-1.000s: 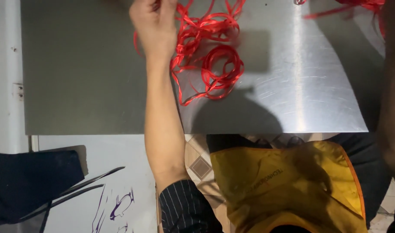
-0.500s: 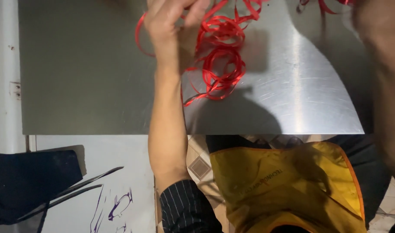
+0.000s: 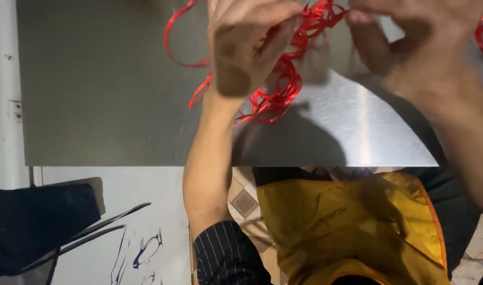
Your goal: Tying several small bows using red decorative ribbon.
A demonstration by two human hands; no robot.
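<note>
Head view looks down on a brushed silver metal table top (image 3: 120, 105), and both bare hands of the person are raised over its far part. The left hand (image 3: 246, 47) is in the upper middle of the picture, with the fingers curled and pinched together on a strand of the tangled thin red plastic ribbon (image 3: 275, 87). The grip is closed, only a small gap shows between the fingers, and the ribbon passes through it. The right hand (image 3: 426, 42) is at the upper right, blurred, with its fingertips drawn together near the top edge; it seems to pinch the same ribbon where the red strand reaches it, but the blur does not let one be sure of it.

The ribbon lies mostly between and below the two hands. One long loop curves out to the left of the left hand, above the table surface, and a denser bundle of coils hangs or rests just under the left hand's palm, touching or very near the metal. A further piece of red ribbon shows at the right edge of the picture.

Below the table edge one sees the yellow apron with orange border (image 3: 357, 227) that the person wears, and the dark striped sleeve (image 3: 225, 258) of the left arm. A dark blue cloth (image 3: 35, 227) lies at the lower left, on a white surface (image 3: 141, 195) with purple pen marks.
</note>
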